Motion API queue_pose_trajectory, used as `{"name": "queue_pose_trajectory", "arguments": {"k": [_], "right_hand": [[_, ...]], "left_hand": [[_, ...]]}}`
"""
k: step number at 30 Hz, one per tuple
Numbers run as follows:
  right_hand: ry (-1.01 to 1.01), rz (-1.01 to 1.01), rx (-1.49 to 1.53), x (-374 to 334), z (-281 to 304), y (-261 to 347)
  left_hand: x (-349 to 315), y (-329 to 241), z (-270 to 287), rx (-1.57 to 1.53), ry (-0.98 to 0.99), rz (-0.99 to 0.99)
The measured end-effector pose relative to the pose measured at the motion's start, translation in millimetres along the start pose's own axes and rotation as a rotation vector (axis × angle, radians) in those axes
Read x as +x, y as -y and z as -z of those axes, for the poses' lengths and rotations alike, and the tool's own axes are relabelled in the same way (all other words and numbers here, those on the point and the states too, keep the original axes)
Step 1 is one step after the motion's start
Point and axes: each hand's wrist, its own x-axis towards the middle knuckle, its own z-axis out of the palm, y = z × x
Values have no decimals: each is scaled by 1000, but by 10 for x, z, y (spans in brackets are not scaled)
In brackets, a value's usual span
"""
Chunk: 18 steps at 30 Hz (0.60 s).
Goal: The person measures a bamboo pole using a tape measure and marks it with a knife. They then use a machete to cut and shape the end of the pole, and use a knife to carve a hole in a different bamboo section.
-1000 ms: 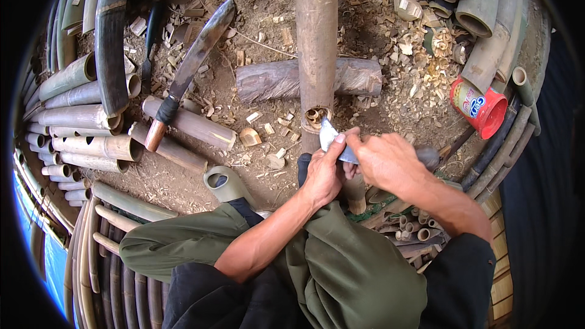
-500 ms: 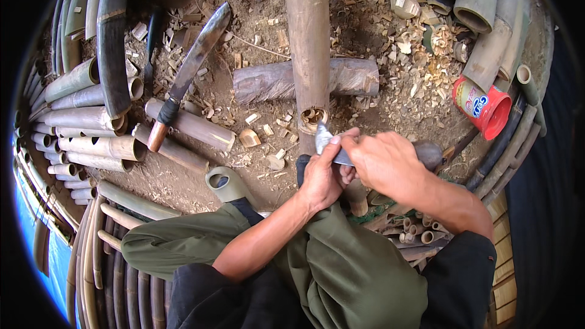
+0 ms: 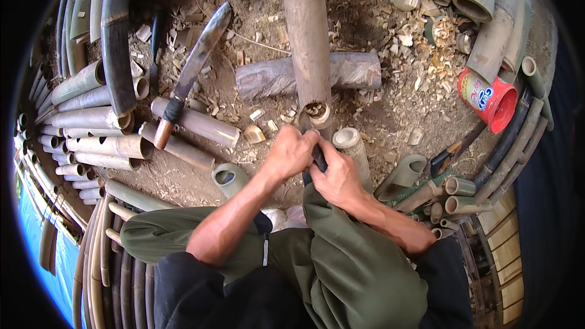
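A knife with a dark handle (image 3: 319,158) points away from me, its blade against the open near end of a long bamboo pole (image 3: 306,36). My left hand (image 3: 291,153) is closed over the knife from the left, near the blade. From the right, my right hand (image 3: 339,178) wraps round the handle, thumb forward. Both hands meet just above my knee and hide much of the knife. Inside the pole's end the wall looks rough and freshly cut. Crosswise beneath the pole lies a short, thick log (image 3: 262,79).
A large machete (image 3: 201,52) lies on the ground at left, beside stacked bamboo tubes (image 3: 91,146). Chips and shavings (image 3: 420,79) litter the dirt. At right are a red tub (image 3: 496,106), more bamboo and a short tube (image 3: 347,139) beside my right hand.
The knife has swung from slanting across my lap to pointing forward at the pole's end. My right hand moved left and down; my left hand shifted left and up.
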Motion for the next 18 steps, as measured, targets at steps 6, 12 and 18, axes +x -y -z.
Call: {"name": "queue_pose_trajectory", "arguments": {"k": [6,12,18], "right_hand": [[29,147,-416,167,672,-101],[412,325,-923,669,1046,539],[696,517,-1295,974,861,1133]], "left_hand": [[-34,-283,-549,-156,-77,-158],[-89,-275,-594,-893,-56,-93],[-18,-54,-490,-1684,467,-164]]}}
